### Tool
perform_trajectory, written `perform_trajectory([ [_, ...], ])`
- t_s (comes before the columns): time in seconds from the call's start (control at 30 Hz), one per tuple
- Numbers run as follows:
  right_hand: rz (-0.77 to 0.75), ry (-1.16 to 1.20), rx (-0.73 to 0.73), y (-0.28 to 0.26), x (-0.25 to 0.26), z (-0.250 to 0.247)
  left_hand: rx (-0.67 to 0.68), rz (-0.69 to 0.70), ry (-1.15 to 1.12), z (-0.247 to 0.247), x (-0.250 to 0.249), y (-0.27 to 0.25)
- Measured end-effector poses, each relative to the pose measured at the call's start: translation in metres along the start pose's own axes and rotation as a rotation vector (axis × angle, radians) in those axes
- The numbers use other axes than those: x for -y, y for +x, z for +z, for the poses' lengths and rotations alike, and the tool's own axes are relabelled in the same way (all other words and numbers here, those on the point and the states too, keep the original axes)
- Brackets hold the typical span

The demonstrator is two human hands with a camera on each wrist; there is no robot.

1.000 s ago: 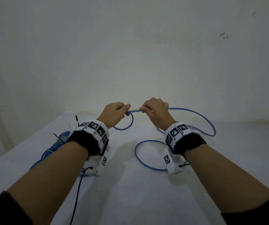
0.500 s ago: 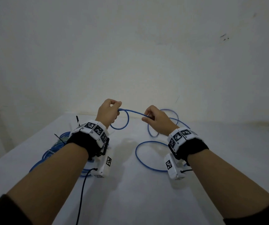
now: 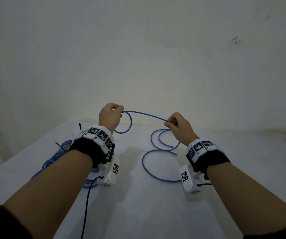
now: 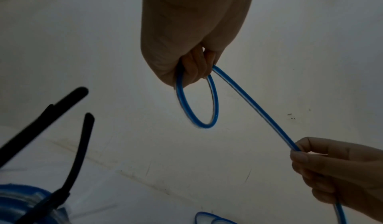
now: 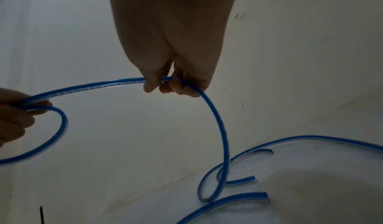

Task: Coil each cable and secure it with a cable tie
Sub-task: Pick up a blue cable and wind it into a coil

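A thin blue cable [image 3: 144,114] stretches between both raised hands over the white table [image 3: 149,204]. My left hand [image 3: 112,114] pinches a small loop of it [image 4: 196,99], which hangs below the fingers. Farther along the same cable, my right hand [image 3: 176,124] pinches the strand [image 5: 172,80]. From there the cable drops to loose curls lying on the table [image 3: 157,152]. Black cable ties [image 4: 51,129] stick up from a coiled blue bundle at the left.
A pile of coiled blue cables [image 3: 59,156] lies on the table left of my left forearm, with black ties [image 3: 61,147] poking out. A plain white wall [image 3: 138,57] rises just behind the table's far edge.
The hands have moved apart: the left rose and held its small loop, the right slid rightward along the cable, drawing out a longer straight span. The far loops on the table shrank.
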State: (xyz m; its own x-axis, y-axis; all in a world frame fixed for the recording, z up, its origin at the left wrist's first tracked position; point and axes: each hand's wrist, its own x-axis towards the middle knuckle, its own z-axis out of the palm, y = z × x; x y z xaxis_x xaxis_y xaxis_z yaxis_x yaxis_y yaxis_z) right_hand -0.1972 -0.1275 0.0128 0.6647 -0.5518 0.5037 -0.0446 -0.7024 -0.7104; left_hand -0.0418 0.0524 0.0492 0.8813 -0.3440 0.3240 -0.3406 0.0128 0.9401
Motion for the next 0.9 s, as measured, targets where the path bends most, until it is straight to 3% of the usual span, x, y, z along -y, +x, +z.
perform_trajectory([
  [0.17,0.001,-0.015,0.045,-0.001,-0.004,-0.007,-0.007,-0.009,0.018,-0.001,0.002,0.001],
  [0.37,0.067,-0.218,0.157,-0.003,-0.017,-0.024,-0.005,-0.002,0.043,-0.004,0.001,0.001],
  [0.53,-0.002,-0.421,-0.085,-0.001,-0.019,-0.046,0.005,-0.004,0.03,-0.001,0.0,0.0],
  [0.63,0.008,-0.396,-0.226,0.002,-0.012,-0.056,0.013,0.017,0.019,0.001,-0.002,-0.001],
  [0.8,-0.005,-0.278,-0.294,0.01,-0.002,-0.052,-0.007,0.046,0.013,0.002,-0.013,-0.002],
  [0.9,-0.012,-0.261,-0.237,0.011,0.003,-0.048,-0.048,0.063,0.022,-0.004,-0.019,0.001],
])
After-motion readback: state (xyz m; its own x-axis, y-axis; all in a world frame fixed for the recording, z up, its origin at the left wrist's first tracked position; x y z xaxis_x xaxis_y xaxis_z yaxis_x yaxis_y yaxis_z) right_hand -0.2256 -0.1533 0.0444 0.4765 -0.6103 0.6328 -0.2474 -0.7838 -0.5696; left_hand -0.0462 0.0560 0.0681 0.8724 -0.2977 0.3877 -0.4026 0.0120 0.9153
